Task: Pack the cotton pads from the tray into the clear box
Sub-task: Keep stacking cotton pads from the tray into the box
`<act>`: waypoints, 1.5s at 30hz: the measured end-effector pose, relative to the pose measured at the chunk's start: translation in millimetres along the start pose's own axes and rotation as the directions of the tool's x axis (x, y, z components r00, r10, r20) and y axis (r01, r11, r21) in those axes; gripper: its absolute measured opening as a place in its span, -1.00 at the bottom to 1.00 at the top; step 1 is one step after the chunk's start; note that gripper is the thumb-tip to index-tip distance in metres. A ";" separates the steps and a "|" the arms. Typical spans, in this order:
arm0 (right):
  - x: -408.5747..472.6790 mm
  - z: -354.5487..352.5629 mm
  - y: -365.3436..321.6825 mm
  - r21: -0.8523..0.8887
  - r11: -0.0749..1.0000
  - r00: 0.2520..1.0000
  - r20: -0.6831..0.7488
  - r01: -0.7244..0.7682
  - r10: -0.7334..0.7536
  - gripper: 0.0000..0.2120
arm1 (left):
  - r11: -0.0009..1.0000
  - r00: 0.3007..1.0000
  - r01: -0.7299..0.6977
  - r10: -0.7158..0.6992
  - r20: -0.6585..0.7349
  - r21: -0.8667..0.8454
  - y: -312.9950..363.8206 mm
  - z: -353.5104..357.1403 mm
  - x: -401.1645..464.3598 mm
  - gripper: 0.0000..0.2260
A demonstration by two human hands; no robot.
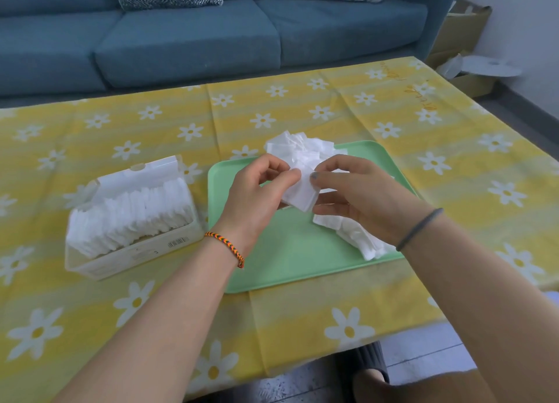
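Observation:
Above the green tray (290, 251), my left hand (257, 191) and my right hand (357, 197) together hold a small stack of white cotton pads (301, 194), fingers curled round its two sides. More loose pads lie heaped at the tray's far edge (302, 148) and along its right side (357, 236). The clear box (133, 251) stands left of the tray, lid up, with a row of upright pads filling most of it.
A yellow cloth with white daisies (423, 160) covers the table. A blue sofa (211, 33) runs along the far side. Cardboard boxes (462, 39) stand at the far right. A knee and a slipper show below the table's near edge.

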State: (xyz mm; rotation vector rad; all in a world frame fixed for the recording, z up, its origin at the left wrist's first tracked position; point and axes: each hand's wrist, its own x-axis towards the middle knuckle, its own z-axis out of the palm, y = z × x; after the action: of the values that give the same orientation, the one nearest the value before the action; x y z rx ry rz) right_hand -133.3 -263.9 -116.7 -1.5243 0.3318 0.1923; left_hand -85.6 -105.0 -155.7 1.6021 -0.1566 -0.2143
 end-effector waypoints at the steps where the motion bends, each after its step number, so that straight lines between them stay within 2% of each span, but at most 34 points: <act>1: 0.5 -0.1 -0.5 0.009 1.000 1.000 -0.002 -0.008 0.008 -0.98 | 1.000 1.000 0.002 -0.002 0.000 0.002 0.9 -0.2 -0.4 -0.90; 16: 2.1 1.9 0.7 -0.035 0.999 1.000 -0.018 0.000 0.000 -1.00 | 0.999 1.000 -0.024 0.024 0.001 0.043 2.6 -1.9 -1.4 -0.93; 20: 4.3 2.7 1.0 -0.025 1.000 0.999 -0.035 0.000 -0.001 -0.93 | 0.995 0.999 -0.031 0.033 -0.023 0.096 1.4 -2.6 -2.2 -0.86; 22: 6.5 -0.1 2.8 -0.073 0.997 0.995 -0.097 -0.001 -0.007 -0.90 | 0.991 0.999 -0.024 0.028 -0.029 0.130 1.7 -4.3 -1.9 -0.81; 23: 8.6 -4.3 6.1 -0.237 0.971 0.984 -0.167 0.023 -0.064 -0.91 | 0.989 0.999 -0.014 0.018 -0.029 0.148 1.6 -5.2 -1.7 -0.78; 24: 11.6 -10.3 10.8 -0.484 0.874 0.962 -0.216 0.045 -0.170 -0.89 | 0.986 1.000 0.002 0.003 -0.025 0.167 1.3 -6.0 -1.8 -0.75; 25: 13.7 -15.4 16.2 -0.692 0.720 0.940 -0.213 0.047 -0.266 -0.86 | 0.982 1.000 0.017 -0.014 -0.020 0.191 1.3 -6.6 -1.9 -0.74; 26: 15.4 -19.4 22.0 -0.816 0.577 0.933 -0.179 0.037 -0.312 -0.83 | 0.976 1.000 0.028 -0.025 -0.014 0.217 0.3 -6.9 -1.6 -0.74; 27: 16.5 -21.9 27.7 -0.874 0.486 0.942 -0.143 0.024 -0.303 -0.80 | 0.971 0.999 0.033 -0.032 -0.008 0.238 -0.2 -6.6 -1.8 -0.73; 30: 22.7 -23.2 43.4 -0.937 0.351 0.969 -0.093 -0.006 -0.230 -0.66 | 0.971 0.999 0.046 -0.045 -0.012 0.234 -2.0 -6.0 -2.7 -0.70; 33: 28.1 -21.4 47.3 -0.948 0.315 0.968 -0.122 -0.048 -0.221 -0.57 | 0.969 0.997 0.071 -0.068 -0.021 0.236 -2.4 -5.5 -4.0 -0.67; 38: 31.0 -23.3 48.2 -0.933 0.351 0.973 -0.147 -0.077 -0.179 -0.65 | 0.948 0.991 0.129 -0.132 -0.011 0.290 -5.5 -5.6 -2.8 -0.64; 41: 28.1 -23.5 45.9 -0.922 0.384 0.982 -0.119 -0.055 -0.144 -0.61 | 0.942 0.985 0.167 -0.171 -0.011 0.292 -6.9 -3.3 -2.8 -0.63; 45: 20.9 -21.1 43.5 -0.955 0.295 0.990 -0.006 0.036 -0.139 -0.58 | 0.926 0.980 0.195 -0.198 -0.024 0.324 -9.6 -1.7 -3.1 -0.69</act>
State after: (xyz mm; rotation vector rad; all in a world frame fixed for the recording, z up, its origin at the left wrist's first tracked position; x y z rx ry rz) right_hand -129.9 -284.8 -164.9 -2.8021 0.1782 0.2551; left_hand -88.5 -102.2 -165.1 1.9489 -0.0371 -0.3663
